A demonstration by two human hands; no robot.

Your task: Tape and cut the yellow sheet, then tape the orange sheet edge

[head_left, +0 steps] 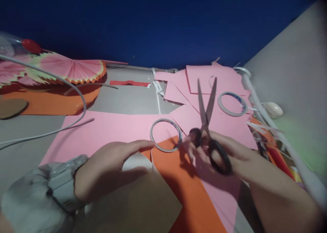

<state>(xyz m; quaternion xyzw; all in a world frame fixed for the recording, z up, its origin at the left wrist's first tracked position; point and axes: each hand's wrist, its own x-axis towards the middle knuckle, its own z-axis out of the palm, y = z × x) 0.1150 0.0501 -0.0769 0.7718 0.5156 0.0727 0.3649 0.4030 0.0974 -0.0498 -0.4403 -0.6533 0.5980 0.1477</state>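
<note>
My right hand grips a pair of black-handled scissors, fingers through the loops, blades slightly apart and pointing away from me over pink paper. My left hand, in a grey sleeve cuff, lies flat with fingers stretched out over a brown card piece and an orange paper sheet. Its fingertips reach a thin tape ring lying on the pink and orange sheets. A large pink paper sheet spreads under both hands.
A second tape ring rests on stacked pink paper pieces. A folded pink and orange paper fan lies at the far left on orange paper. A white cable curves across the left. White tubing and scraps line the right.
</note>
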